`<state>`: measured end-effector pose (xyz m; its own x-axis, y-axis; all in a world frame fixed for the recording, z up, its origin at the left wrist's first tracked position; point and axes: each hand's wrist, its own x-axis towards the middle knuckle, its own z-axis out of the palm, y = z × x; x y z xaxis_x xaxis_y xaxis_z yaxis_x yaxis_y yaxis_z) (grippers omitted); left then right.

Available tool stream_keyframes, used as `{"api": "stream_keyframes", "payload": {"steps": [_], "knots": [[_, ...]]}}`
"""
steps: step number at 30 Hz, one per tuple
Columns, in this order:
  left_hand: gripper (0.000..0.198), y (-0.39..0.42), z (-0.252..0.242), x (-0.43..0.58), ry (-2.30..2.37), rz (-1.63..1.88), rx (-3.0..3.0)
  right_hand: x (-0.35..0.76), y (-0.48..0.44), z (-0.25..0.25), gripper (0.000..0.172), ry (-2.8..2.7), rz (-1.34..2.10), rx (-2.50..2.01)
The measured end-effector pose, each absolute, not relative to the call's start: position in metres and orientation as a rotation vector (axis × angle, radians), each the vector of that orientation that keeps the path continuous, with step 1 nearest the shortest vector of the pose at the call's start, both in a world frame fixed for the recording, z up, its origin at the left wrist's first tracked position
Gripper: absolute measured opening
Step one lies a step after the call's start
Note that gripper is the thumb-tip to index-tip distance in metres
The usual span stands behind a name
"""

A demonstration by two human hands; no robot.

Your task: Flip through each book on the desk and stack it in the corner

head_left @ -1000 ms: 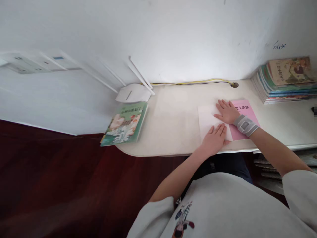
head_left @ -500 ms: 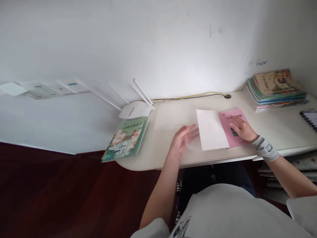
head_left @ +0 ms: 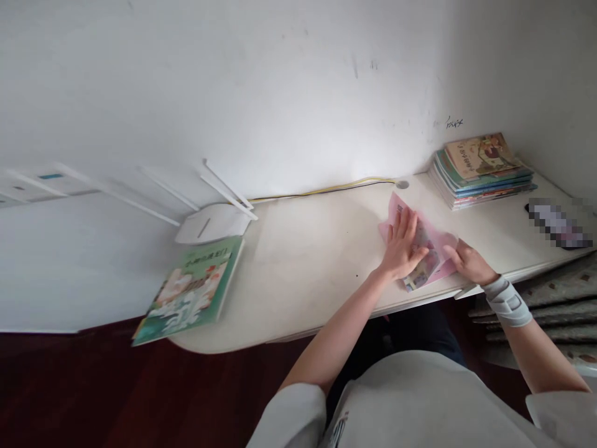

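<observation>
White wall (head_left: 280, 93) backs a pale desk (head_left: 308, 261) with a rounded corner, above a dark red floor (head_left: 69, 392). Near the desk's front edge lies a pink booklet (head_left: 431, 239), partly open, showing a coloured page. The left hand (head_left: 403, 246) lies flat on it with fingers spread. The right hand (head_left: 469, 261), above a grey wristband (head_left: 507, 302), is curled around the booklet's right edge. A stack of books (head_left: 482, 171) sits in the far right corner. A green book (head_left: 191, 298) overhangs the left edge, just beside a white router (head_left: 212, 223). A yellow cable (head_left: 326, 186) runs along the wall.
</observation>
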<state>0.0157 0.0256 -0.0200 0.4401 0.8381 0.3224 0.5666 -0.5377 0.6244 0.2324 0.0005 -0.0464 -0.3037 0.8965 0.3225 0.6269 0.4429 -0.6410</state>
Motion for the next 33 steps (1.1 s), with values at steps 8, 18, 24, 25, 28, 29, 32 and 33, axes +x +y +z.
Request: {"api": "stream_keyframes", "payload": {"steps": [8, 18, 24, 25, 28, 29, 32, 33], "knots": [[0.090, 0.038, -0.025, 0.044, 1.347, 0.301, 2.570, 0.250, -0.006, -0.072, 0.061, -1.297, 0.811, -1.294], [0.087, 0.051, -0.023, 0.042, 1.397, 0.464, 2.562, 0.247, -0.016, -0.058, 0.037, -1.451, 0.843, -1.299], [0.067, 0.090, -0.013, -0.005, 1.693, 0.568, 2.055, 0.236, -0.019, -0.055, 0.024, -1.479, 0.653, -1.310], [0.062, 0.091, -0.012, -0.015, 1.705, 0.537, 2.025, 0.236, -0.020, -0.055, 0.023, -1.477, 0.647, -1.310], [0.044, 0.080, -0.013, -0.044, 1.737, 0.461, 2.018, 0.234, -0.020, -0.054, 0.022, -1.476, 0.710, -1.293], [0.040, 0.074, -0.013, -0.053, 1.725, 0.439, 2.003, 0.234, -0.019, -0.053, 0.023, -1.475, 0.738, -1.290], [0.036, 0.054, -0.017, -0.073, 1.610, 0.389, 1.880, 0.231, -0.009, -0.050, 0.027, -1.517, 0.767, -1.348], [0.036, 0.048, -0.018, -0.076, 1.589, 0.381, 1.843, 0.230, -0.004, -0.049, 0.029, -1.542, 0.749, -1.387]]}}
